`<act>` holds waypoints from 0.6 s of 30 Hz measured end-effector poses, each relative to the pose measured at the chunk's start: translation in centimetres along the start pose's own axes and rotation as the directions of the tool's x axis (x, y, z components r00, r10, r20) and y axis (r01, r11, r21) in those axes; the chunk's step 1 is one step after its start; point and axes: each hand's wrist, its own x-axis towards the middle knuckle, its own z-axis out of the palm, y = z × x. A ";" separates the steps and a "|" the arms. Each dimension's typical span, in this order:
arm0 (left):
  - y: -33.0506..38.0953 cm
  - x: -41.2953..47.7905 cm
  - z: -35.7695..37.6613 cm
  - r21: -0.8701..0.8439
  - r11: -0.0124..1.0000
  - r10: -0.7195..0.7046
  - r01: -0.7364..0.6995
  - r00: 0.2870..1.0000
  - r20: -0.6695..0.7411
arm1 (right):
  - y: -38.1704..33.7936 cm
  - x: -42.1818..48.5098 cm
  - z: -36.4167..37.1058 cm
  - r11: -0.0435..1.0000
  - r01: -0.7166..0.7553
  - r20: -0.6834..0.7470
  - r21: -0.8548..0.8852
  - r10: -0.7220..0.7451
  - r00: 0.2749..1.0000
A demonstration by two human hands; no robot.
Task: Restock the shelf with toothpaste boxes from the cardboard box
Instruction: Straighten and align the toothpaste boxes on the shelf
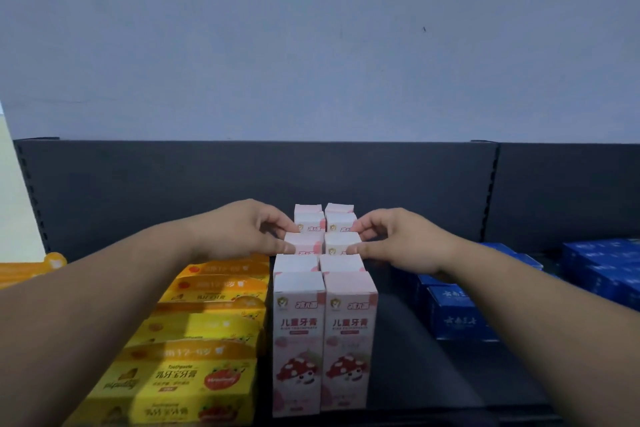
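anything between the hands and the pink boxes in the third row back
Nothing visible. The left hand pinches the left pink box, and the right hand pinches the right pink box.

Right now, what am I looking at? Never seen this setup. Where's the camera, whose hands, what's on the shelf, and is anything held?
There is no machine here: a person is stocking a shelf with bare hands. The single picture comes from a camera worn on their head, looking forward and down, so both arms reach in from below. On the dark shelf, pink toothpaste boxes stand upright in two columns running back. Yellow boxes lie stacked to their left, and blue boxes sit to their right. The left hand pinches the third-row left box, and the right hand pinches the third-row right box. The cardboard box is out of view.
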 end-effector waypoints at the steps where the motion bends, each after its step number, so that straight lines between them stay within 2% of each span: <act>1: -0.1 -0.2 -0.1 -0.013 1.000 0.005 -0.004 1.000 0.011 | -0.2 0.0 0.0 1.000 -0.004 0.020 0.018 0.003 1.000; 10: 0.5 -1.1 -0.3 -0.030 0.999 -0.022 0.024 0.996 0.086 | -0.7 -0.9 0.7 0.991 -0.079 0.132 0.106 0.065 0.989; 15: 1.1 -1.0 0.2 0.013 1.000 -0.008 0.007 0.997 0.078 | -0.3 -1.0 0.9 0.988 -0.047 0.138 0.145 0.027 0.990; 18: 0.8 -1.3 0.3 -0.051 0.998 -0.018 0.022 0.997 0.072 | -0.4 -1.2 0.8 0.989 -0.044 0.139 0.138 0.025 0.990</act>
